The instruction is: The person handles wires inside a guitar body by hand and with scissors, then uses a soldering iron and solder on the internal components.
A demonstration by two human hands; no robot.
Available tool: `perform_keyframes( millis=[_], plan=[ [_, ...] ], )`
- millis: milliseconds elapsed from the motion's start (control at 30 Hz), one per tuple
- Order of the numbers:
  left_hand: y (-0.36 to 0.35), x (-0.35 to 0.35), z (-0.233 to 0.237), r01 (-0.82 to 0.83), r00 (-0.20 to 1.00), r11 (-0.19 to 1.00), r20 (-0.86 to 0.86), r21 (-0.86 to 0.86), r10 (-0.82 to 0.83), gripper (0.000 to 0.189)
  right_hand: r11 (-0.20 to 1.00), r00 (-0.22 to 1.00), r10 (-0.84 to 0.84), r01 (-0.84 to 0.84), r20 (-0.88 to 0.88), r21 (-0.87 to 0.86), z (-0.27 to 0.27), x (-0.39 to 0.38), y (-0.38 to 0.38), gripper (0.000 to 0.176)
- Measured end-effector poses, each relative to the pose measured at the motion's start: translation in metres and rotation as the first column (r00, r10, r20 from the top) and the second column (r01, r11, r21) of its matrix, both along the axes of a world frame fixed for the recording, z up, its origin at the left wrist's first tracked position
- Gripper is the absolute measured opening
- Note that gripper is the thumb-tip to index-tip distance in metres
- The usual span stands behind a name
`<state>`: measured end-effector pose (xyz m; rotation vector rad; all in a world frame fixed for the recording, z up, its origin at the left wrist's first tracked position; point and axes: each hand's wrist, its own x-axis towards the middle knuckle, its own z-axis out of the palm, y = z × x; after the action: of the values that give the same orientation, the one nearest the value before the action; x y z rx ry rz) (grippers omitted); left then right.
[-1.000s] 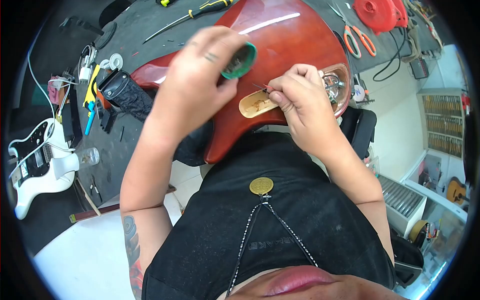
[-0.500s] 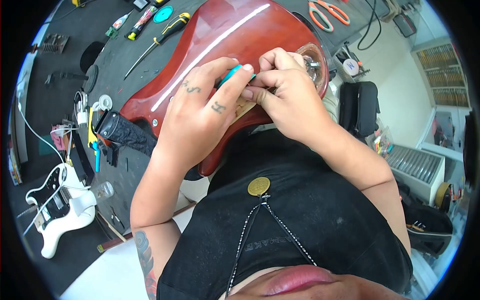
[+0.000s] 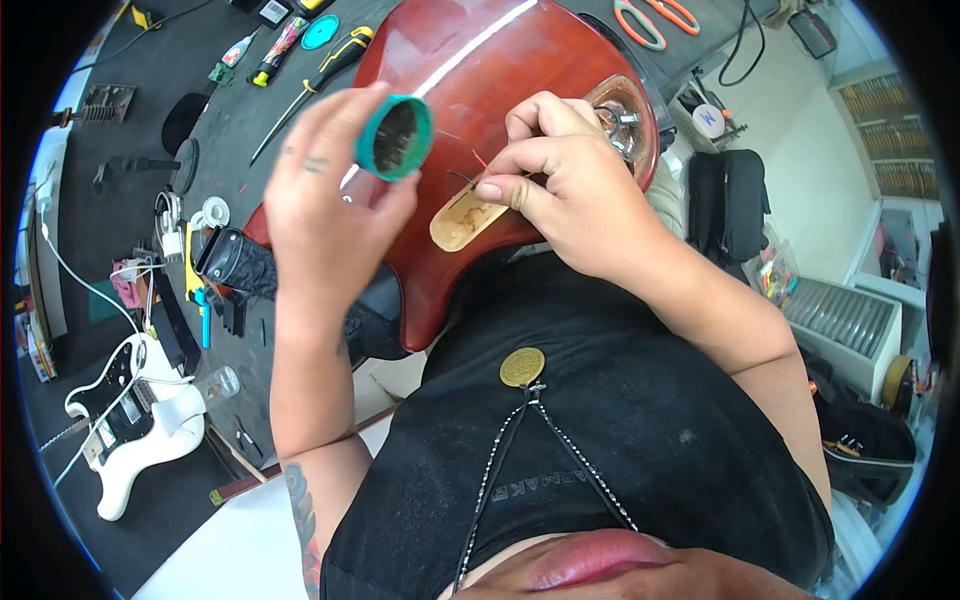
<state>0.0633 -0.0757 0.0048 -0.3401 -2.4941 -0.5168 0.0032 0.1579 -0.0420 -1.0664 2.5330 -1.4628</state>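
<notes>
A glossy red-brown guitar body (image 3: 455, 95) lies across the bench in front of me. My left hand (image 3: 325, 200) is closed around a small round teal tin (image 3: 372, 150), tilted so its dark, grainy inside shows. It hangs over the guitar, left of a pale routed cavity (image 3: 457, 226). At that cavity's upper right end, my right hand (image 3: 560, 180) is closed in a pinch. Thin red and black wires (image 3: 479, 157) stick out from its fingertips. A larger rounded cavity (image 3: 622, 125) with metal parts opens just beyond that hand.
Left of the body lie a yellow-black screwdriver (image 3: 322, 80), a teal lid (image 3: 320, 32) and tubes (image 3: 280, 50). Orange-handled scissors (image 3: 640, 22) rest at the far right. A white guitar (image 3: 150, 440) with cables stands at lower left. A black padded support (image 3: 240, 262) sits beside the neck side.
My left hand has moved left, away from my right hand, carrying the teal tin and turning its opening into view. The wires and pale cavity are now exposed. My right hand stays nearly in place.
</notes>
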Motion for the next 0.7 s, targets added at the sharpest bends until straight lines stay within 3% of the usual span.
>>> perform_keyframes(
  millis=[33, 100, 167, 200, 267, 300, 367, 433, 533, 700],
  plan=[
    [-0.012, -0.003, 0.001, -0.028, 1.0, 1.0, -0.009, 0.013, 0.028, 0.066, 1.0, 1.0, 0.008, -0.008, -0.002, -0.001, 0.0, -0.001, 0.001, 0.018],
    [-0.038, -0.008, -0.007, -0.176, 0.981, 0.952, 0.127, 0.251, 0.148, 0.064, 0.999, 1.0, 0.027, -0.027, 0.0, -0.025, 0.0, 0.0, 0.002, 0.017],
    [-0.07, -0.014, -0.019, -0.319, 0.937, 0.784, 0.299, 0.532, 0.178, 0.06, 0.999, 0.999, 0.036, -0.036, 0.017, -0.032, 0.0, 0.0, 0.002, 0.016],
    [-0.087, -0.016, -0.023, -0.328, 0.936, 0.78, 0.294, 0.533, 0.192, 0.06, 0.999, 0.999, 0.037, -0.035, 0.034, -0.04, 0.001, -0.001, 0.002, 0.016],
    [-0.115, -0.019, -0.032, -0.534, 0.811, 0.813, 0.411, 0.233, 0.415, 0.06, 0.998, 0.998, 0.057, -0.056, 0.04, -0.03, 0.003, -0.001, 0.003, 0.016],
    [-0.124, -0.019, -0.038, -0.544, 0.807, 0.805, 0.41, 0.236, 0.426, 0.06, 0.998, 0.997, 0.062, -0.061, 0.054, -0.017, 0.003, -0.001, 0.005, 0.016],
    [-0.136, -0.019, -0.048, -0.562, 0.734, 0.825, 0.426, -0.056, 0.529, 0.067, 0.996, 0.996, 0.084, -0.084, 0.035, 0.001, 0.004, -0.002, 0.006, 0.017],
    [-0.143, -0.02, -0.053, -0.552, 0.74, 0.829, 0.407, -0.089, 0.536, 0.07, 0.995, 0.994, 0.103, -0.103, 0.031, -0.018, 0.006, -0.002, 0.007, 0.016],
    [-0.134, -0.026, -0.041, -0.6, 0.649, 0.798, 0.546, -0.062, 0.53, 0.068, 0.988, 0.988, 0.154, -0.154, 0.025, -0.014, 0.009, -0.003, 0.01, 0.015],
    [-0.137, -0.026, -0.047, -0.623, 0.642, 0.781, 0.548, -0.034, 0.536, 0.07, 0.986, 0.985, 0.167, -0.166, 0.031, -0.031, 0.013, 0.003, 0.011, 0.014]
  ],
)
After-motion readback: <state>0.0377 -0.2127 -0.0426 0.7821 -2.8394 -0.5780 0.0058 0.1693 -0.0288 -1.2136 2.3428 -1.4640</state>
